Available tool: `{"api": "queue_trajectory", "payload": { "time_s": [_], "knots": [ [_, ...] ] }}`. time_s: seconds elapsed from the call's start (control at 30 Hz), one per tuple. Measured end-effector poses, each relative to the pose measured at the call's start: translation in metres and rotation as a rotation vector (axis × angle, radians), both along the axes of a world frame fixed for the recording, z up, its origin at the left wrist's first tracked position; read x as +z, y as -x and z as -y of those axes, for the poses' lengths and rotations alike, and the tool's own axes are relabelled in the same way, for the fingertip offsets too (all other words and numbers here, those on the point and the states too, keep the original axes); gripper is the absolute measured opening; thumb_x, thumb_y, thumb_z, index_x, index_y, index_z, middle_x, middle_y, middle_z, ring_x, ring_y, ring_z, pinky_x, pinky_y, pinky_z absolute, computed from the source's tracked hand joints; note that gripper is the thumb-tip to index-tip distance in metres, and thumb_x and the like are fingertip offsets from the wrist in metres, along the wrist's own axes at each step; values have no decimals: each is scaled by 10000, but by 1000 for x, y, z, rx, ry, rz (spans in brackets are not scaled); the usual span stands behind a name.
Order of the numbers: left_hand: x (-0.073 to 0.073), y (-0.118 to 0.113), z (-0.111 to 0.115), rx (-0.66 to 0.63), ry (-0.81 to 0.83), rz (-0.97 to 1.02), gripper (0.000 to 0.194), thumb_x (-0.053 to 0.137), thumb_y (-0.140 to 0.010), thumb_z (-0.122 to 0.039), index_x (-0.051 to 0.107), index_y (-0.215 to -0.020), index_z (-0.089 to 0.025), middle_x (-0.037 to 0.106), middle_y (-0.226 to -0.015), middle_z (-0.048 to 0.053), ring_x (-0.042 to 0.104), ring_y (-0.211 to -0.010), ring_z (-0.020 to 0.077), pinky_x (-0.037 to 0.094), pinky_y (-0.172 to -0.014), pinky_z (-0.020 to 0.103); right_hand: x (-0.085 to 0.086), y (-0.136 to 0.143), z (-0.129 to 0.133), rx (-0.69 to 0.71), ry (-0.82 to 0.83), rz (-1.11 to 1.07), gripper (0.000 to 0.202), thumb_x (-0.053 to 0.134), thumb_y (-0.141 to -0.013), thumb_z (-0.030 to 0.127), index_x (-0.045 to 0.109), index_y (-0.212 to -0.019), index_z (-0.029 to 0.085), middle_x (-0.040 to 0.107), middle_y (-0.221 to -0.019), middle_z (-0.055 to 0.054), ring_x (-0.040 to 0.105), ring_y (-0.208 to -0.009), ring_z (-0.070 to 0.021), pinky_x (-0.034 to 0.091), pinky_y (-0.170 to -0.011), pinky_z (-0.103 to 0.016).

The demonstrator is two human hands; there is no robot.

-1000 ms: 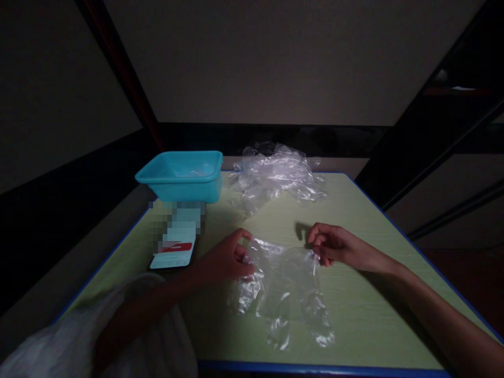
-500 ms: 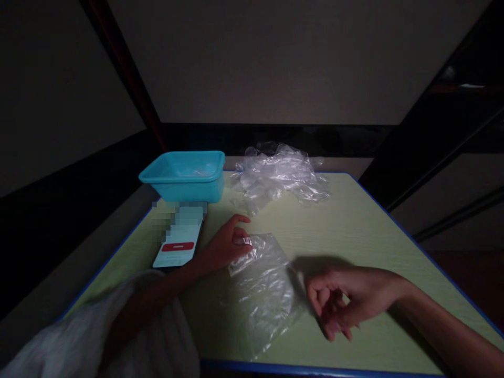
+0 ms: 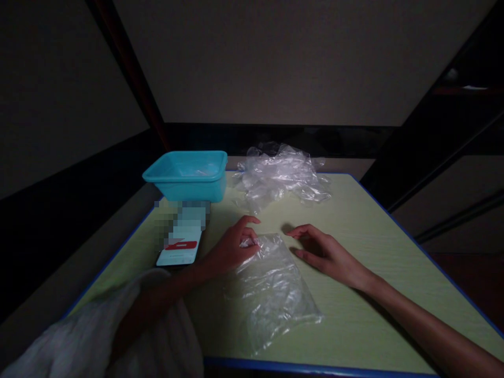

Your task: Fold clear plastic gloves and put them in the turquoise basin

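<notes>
A clear plastic bag (image 3: pixel 277 294) lies spread out and wrinkled on the table in front of me. My left hand (image 3: pixel 238 244) pinches its upper left corner between thumb and fingers, with the index finger stretched out above. Just right of the bag's upper edge is my right hand (image 3: pixel 321 252). Its thumb and fingers are apart, pointing left, and hold nothing. Further back lies a crumpled heap of clear plastic bags (image 3: pixel 281 173).
A turquoise plastic basin (image 3: pixel 189 189) stands at the back left of the table (image 3: pixel 378 325). In front of it lies a phone (image 3: pixel 179 254) with a lit, partly blurred screen. A wall rises behind the table, whose edge is blue.
My right hand has moved up and away from the bag's right side, and its curled fingers have opened. The bag's lower right corner now lies flat in view. My left hand has shifted slightly right.
</notes>
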State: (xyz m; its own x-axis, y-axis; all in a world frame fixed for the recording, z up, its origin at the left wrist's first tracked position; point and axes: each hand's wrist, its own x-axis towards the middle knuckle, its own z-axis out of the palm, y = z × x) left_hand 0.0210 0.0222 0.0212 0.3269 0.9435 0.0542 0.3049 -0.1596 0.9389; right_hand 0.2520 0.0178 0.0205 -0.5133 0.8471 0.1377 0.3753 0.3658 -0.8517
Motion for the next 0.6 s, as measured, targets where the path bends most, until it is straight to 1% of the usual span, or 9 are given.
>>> {"api": "queue_trajectory", "payload": {
  "time_s": [0.1,0.17,0.23,0.3,0.37,0.43,0.6],
  "knots": [
    [0,-1,1,-40,-21,-2,383,555,-659,-119,425,-1011,-194,538,-673,-49,580,-633,127,432,-582,216,3,3,-6,51,14,-14,280,534,-825,243,459,-1089,186,555,-1094,-90,527,-1028,-206,420,-899,-412],
    [-1,-1,1,-53,-33,7,386,553,-663,-117,428,-1020,-196,543,-678,-45,584,-644,131,440,-600,225,5,7,-14,112,64,-39,298,543,-812,235,449,-1089,177,543,-1093,-95,524,-1033,-194,425,-900,-391],
    [-2,-1,1,-60,-52,16,391,554,-662,-119,432,-1026,-196,547,-678,-42,585,-658,136,447,-621,235,6,12,-25,189,144,-70,356,568,-786,227,425,-1108,172,540,-1067,-90,541,-981,-170,454,-852,-350],
    [-3,0,0,-69,-65,21,398,552,-661,-122,433,-1033,-197,551,-680,-41,584,-662,137,450,-632,242,5,16,-36,213,214,-120,391,618,-741,233,432,-1078,167,547,-1025,-75,562,-887,-144,469,-797,-317],
    [-4,0,0,-75,-65,25,404,549,-657,-120,434,-1037,-199,553,-682,-43,582,-661,134,451,-629,241,3,20,-46,209,312,-173,443,671,-687,249,430,-1049,163,584,-895,-39,582,-787,-134,475,-737,-301],
    [-4,1,-1,-67,-59,32,402,551,-654,-117,438,-1030,-201,552,-681,-47,582,-651,130,447,-613,233,1,21,-52,186,368,-193,446,705,-648,259,444,-997,165,599,-774,-4,588,-701,-129,470,-687,-289],
    [-3,2,-4,8,-34,-20,374,561,-647,-100,447,-991,-191,561,-646,-57,571,-598,119,428,-557,211,-1,18,-55,99,367,-192,377,723,-610,246,490,-899,178,588,-639,40,556,-559,-108,441,-578,-263]
  ]
}}
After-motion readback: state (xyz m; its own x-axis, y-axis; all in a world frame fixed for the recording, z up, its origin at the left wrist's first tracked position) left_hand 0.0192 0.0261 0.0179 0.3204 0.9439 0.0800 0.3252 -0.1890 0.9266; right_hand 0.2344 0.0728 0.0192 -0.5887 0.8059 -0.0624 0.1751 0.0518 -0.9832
